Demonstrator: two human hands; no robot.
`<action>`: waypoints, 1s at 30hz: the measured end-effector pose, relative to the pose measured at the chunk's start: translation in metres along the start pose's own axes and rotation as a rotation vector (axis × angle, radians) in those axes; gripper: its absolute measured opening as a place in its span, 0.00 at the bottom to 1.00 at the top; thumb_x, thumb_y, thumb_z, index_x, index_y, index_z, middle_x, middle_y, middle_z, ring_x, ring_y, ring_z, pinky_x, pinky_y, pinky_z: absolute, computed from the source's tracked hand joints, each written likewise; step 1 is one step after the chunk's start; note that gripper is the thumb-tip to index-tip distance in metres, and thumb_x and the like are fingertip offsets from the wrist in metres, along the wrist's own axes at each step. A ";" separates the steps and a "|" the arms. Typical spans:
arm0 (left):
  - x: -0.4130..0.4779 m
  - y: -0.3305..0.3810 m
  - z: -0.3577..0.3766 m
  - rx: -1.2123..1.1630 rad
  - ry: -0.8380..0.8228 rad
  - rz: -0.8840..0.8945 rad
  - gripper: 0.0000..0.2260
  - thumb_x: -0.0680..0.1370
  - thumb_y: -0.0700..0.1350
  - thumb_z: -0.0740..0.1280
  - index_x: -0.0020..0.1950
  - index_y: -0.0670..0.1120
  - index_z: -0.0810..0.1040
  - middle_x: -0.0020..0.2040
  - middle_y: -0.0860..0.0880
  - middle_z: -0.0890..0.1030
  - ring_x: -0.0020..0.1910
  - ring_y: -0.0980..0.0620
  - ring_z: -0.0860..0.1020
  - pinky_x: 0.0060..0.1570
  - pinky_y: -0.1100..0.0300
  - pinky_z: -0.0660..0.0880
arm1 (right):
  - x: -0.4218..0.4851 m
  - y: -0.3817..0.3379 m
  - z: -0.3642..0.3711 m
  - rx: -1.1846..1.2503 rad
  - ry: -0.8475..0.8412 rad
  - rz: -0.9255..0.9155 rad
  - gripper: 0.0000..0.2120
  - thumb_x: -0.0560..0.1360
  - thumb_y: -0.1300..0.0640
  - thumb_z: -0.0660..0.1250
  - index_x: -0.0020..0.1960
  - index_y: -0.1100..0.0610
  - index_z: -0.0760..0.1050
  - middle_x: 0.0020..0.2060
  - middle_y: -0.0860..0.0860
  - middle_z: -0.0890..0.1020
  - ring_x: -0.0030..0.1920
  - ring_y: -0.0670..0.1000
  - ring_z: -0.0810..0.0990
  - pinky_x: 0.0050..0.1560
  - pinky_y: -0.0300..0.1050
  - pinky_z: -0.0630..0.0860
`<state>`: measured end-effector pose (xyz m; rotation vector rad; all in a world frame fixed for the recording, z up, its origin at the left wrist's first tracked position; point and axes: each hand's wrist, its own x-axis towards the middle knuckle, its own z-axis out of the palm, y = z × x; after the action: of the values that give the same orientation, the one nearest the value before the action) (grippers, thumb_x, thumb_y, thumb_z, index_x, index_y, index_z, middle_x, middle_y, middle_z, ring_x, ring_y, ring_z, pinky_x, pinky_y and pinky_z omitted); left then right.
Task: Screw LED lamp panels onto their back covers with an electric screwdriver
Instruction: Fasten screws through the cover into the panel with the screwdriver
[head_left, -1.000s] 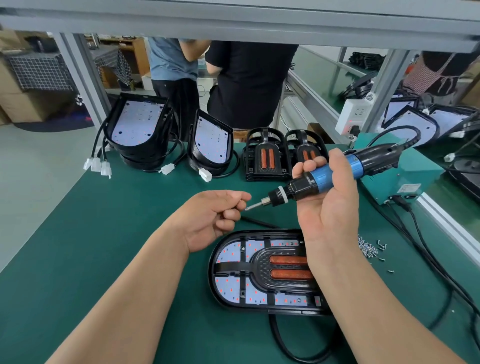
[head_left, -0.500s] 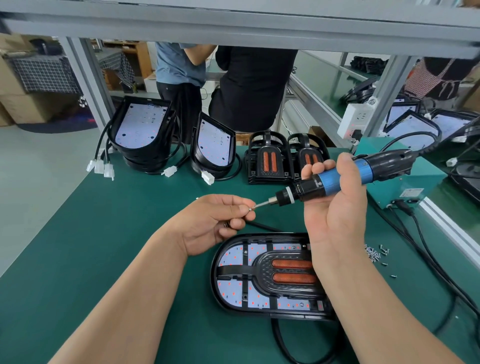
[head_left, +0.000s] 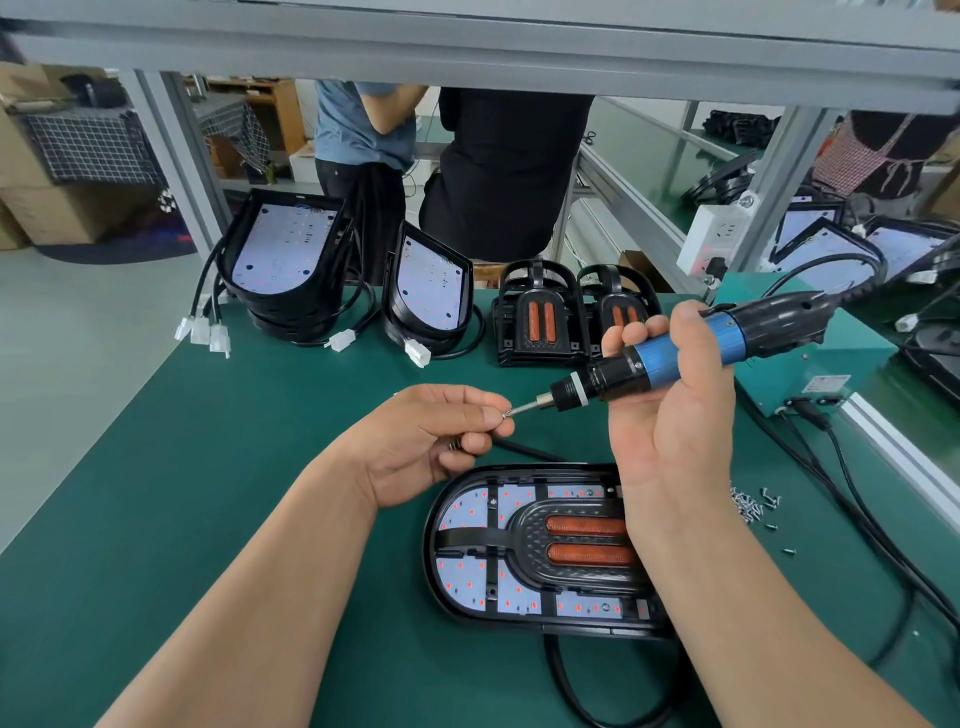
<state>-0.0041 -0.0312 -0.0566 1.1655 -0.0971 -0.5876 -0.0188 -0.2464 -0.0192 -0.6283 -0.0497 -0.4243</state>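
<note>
An oval black lamp cover with its white LED panel (head_left: 485, 551) lies flat on the green mat, just below my hands; my right forearm hides its right end. My right hand (head_left: 670, 415) grips the blue and black electric screwdriver (head_left: 675, 353), held almost level with its bit pointing left. My left hand (head_left: 441, 436) pinches a small screw (head_left: 506, 413) between thumb and fingertips, right at the bit's tip. More screws seem tucked in its curled fingers.
Stacks of lamp panels (head_left: 283, 260) with white connectors and black covers (head_left: 540, 317) stand along the mat's far edge. A teal power box (head_left: 810, 364) and cables lie at right, beside a scatter of loose screws (head_left: 748, 506). People stand beyond the bench.
My left hand has moved up to the bit and now holds a screw against its tip. The screwdriver has lowered a little toward it.
</note>
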 end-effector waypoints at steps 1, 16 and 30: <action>0.000 0.000 0.000 0.003 0.001 0.000 0.06 0.74 0.36 0.74 0.51 0.41 0.85 0.46 0.42 0.83 0.32 0.56 0.73 0.24 0.68 0.67 | 0.000 0.000 0.000 0.001 -0.002 0.001 0.06 0.82 0.61 0.70 0.56 0.56 0.73 0.43 0.52 0.76 0.40 0.51 0.79 0.57 0.53 0.81; 0.001 -0.002 -0.002 -0.003 0.004 0.011 0.05 0.78 0.32 0.71 0.52 0.40 0.84 0.46 0.41 0.84 0.32 0.56 0.73 0.25 0.68 0.67 | 0.001 0.001 -0.001 0.009 -0.002 0.003 0.05 0.82 0.61 0.70 0.55 0.56 0.74 0.41 0.52 0.77 0.40 0.52 0.80 0.55 0.53 0.82; 0.004 -0.003 -0.003 0.001 0.031 0.031 0.07 0.77 0.32 0.72 0.49 0.41 0.87 0.47 0.40 0.85 0.32 0.55 0.75 0.25 0.68 0.68 | -0.004 -0.001 0.004 -0.045 -0.083 -0.044 0.05 0.83 0.60 0.69 0.56 0.55 0.73 0.42 0.51 0.76 0.42 0.52 0.78 0.59 0.52 0.79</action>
<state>-0.0007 -0.0313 -0.0619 1.1719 -0.0888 -0.5413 -0.0225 -0.2431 -0.0158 -0.6898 -0.1334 -0.4427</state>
